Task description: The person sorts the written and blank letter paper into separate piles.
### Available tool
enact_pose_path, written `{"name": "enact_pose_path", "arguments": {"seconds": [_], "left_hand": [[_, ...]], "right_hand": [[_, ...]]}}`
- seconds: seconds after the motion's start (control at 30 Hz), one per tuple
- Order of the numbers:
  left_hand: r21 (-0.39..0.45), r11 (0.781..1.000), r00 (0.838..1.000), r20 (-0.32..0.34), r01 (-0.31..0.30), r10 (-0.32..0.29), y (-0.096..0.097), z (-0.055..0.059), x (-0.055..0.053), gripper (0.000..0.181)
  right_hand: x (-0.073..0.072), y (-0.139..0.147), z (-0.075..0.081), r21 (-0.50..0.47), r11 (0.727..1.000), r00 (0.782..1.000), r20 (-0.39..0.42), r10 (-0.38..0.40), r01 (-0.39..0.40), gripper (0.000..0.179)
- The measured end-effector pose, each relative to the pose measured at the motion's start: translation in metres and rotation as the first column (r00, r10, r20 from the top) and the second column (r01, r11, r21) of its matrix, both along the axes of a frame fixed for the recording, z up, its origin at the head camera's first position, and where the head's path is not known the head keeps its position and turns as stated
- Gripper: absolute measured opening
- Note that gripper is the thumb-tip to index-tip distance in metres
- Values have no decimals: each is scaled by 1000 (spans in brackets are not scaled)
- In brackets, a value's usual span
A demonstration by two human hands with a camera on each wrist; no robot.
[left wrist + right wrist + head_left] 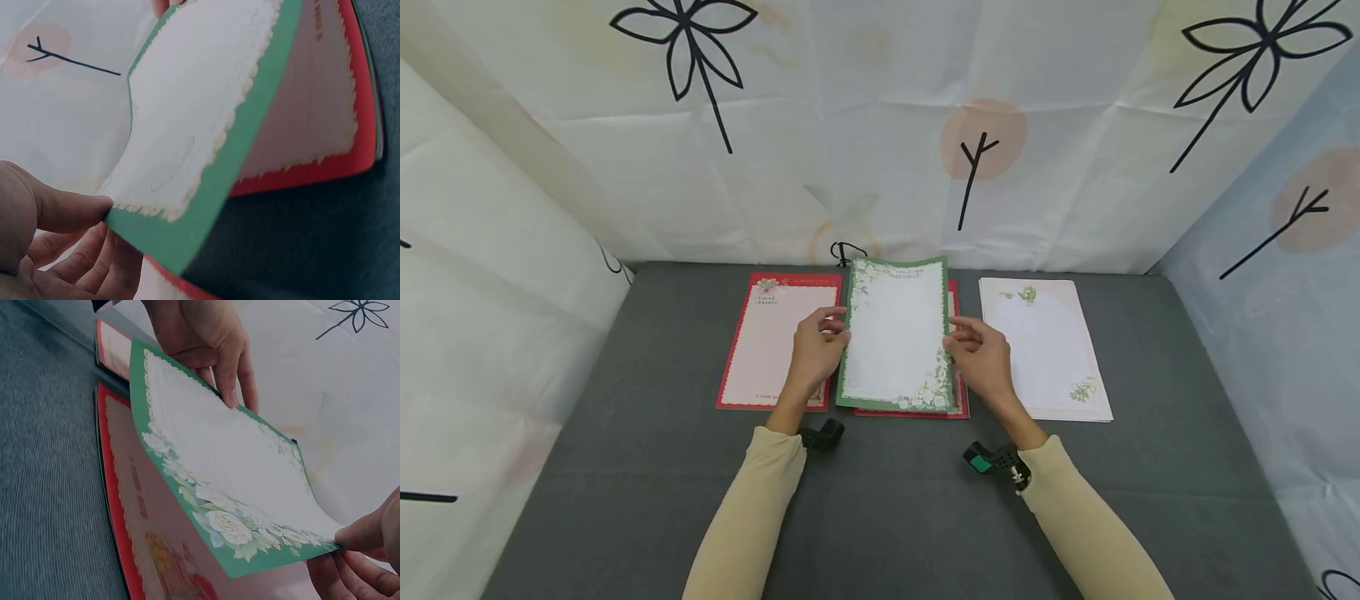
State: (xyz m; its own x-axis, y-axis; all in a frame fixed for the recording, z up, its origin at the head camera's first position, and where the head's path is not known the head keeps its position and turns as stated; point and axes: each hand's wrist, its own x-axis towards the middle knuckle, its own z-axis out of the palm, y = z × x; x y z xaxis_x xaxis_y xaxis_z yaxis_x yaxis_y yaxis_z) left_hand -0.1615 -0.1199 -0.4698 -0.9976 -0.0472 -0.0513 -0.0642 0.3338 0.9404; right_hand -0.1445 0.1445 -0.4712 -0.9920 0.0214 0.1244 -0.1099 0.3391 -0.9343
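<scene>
A green-bordered sheet of paper [895, 333] with white flowers along its edge is held by both hands, bowed and raised over a red-bordered stack. My left hand [818, 346] pinches its left edge between thumb and fingers; the thumb [75, 209] lies on top in the left wrist view. On the opposite edge my right hand [983, 354] pinches it the same way, thumb [362, 534] uppermost. Beneath lies the red-bordered paper stack [119, 506], mostly covered in the head view, with red and green edges showing at its side.
Left of the held sheet lies another red-bordered paper stack [778, 350]. To the right sits a pile of white sheets [1048, 358] with small green leaf prints. All rest on a grey cloth-covered table [895, 517]; a patterned white curtain [865, 150] hangs behind its far edge.
</scene>
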Motion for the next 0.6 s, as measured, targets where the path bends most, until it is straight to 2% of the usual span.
{"name": "enact_pose_path", "arguments": {"seconds": [0.3, 0.6], "left_hand": [[7, 998, 998, 21, -59, 58, -27, 3, 1, 38], [-13, 993, 993, 18, -115, 116, -60, 3, 1, 38]], "right_hand": [[-7, -33, -3, -136, 990, 999, -4, 44, -44, 33], [-10, -69, -2, -173, 984, 998, 45, 45, -36, 32]]}}
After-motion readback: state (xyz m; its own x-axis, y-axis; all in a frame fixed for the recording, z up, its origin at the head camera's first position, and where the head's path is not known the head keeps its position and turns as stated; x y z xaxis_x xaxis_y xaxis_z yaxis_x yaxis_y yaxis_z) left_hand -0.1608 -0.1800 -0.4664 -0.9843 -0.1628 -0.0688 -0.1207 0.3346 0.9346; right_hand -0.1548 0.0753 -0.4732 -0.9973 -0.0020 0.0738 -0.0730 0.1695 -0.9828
